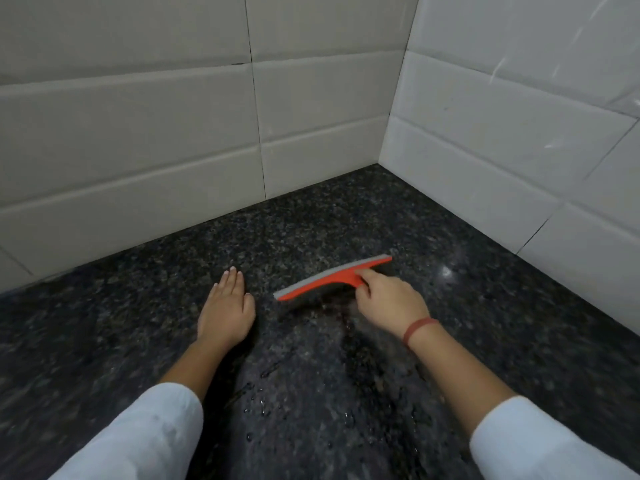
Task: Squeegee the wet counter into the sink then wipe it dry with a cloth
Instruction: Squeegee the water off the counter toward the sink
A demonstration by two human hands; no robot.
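Note:
A red squeegee with a grey rubber blade lies edge-down on the dark speckled granite counter, blade running from lower left to upper right. My right hand grips its short handle from the near side. A wet dark streak with water drops trails from the squeegee toward me down the middle of the counter. My left hand rests flat on the counter to the left of the squeegee, fingers straight and together. No sink and no cloth are in view.
White tiled walls meet in a corner behind the counter, one along the back and one along the right side. A small bright glare spot sits on the counter right of the squeegee.

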